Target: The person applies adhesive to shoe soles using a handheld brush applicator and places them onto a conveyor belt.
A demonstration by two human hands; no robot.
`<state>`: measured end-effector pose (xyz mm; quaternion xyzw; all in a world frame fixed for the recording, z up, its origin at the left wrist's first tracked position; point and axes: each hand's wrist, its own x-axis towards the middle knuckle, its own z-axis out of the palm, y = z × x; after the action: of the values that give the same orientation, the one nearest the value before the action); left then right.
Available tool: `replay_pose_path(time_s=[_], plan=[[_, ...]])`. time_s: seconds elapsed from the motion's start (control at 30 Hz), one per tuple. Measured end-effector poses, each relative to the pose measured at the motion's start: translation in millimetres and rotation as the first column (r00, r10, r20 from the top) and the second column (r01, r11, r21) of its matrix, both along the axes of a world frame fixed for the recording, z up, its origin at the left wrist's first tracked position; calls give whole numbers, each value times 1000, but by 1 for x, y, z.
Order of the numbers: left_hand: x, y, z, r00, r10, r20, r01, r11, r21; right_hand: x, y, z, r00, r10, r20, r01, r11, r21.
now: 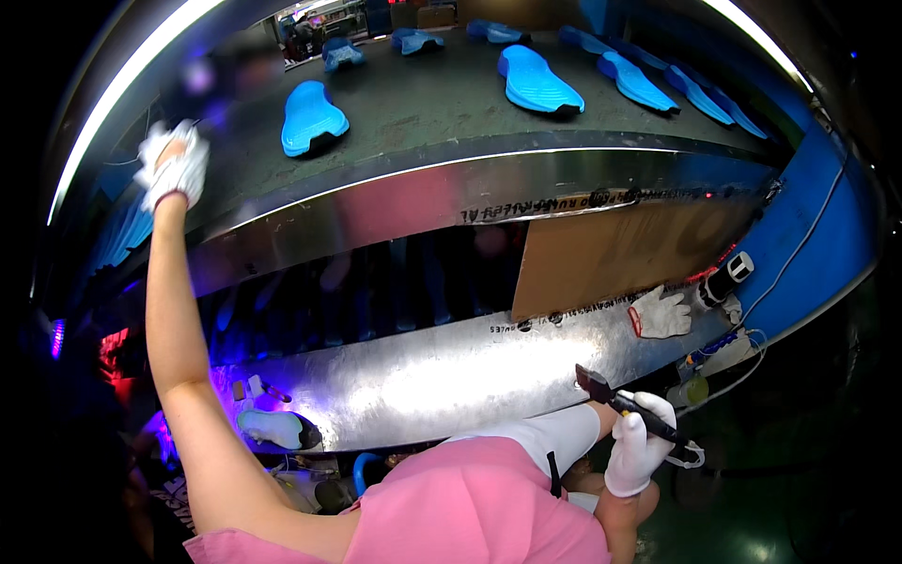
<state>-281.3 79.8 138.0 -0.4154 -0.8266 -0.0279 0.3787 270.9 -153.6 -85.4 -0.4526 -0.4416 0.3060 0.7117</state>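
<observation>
My left hand (175,167), in a white knit glove, is stretched far out over the left end of the dark conveyor belt (413,103). Its fingers are smeared by motion, so whether they hold anything is unclear. The closest single sole is a bright blue shoe sole (313,119), lying on the belt to the right of that hand. Below the hand, more blue soles (125,235) sit at the belt's side. Low on the right, my right hand (641,446), in a thin white glove, is closed round the black handle of a brush (648,414) with dark bristles.
Several more blue soles (540,80) lie along the belt. Beneath it runs a shiny metal shelf (404,385) bearing a cardboard sheet (615,258), a loose white glove (660,314) and a black-and-white cylinder (725,277). A pale sole (272,429) lies at the shelf's near left.
</observation>
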Motion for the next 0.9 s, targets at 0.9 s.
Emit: replay_pose_path(time_s=[0.9], plan=[[-190, -67, -68, 929, 26, 370, -44, 998, 41, -6, 8, -27, 999, -35, -8, 34, 995, -97]])
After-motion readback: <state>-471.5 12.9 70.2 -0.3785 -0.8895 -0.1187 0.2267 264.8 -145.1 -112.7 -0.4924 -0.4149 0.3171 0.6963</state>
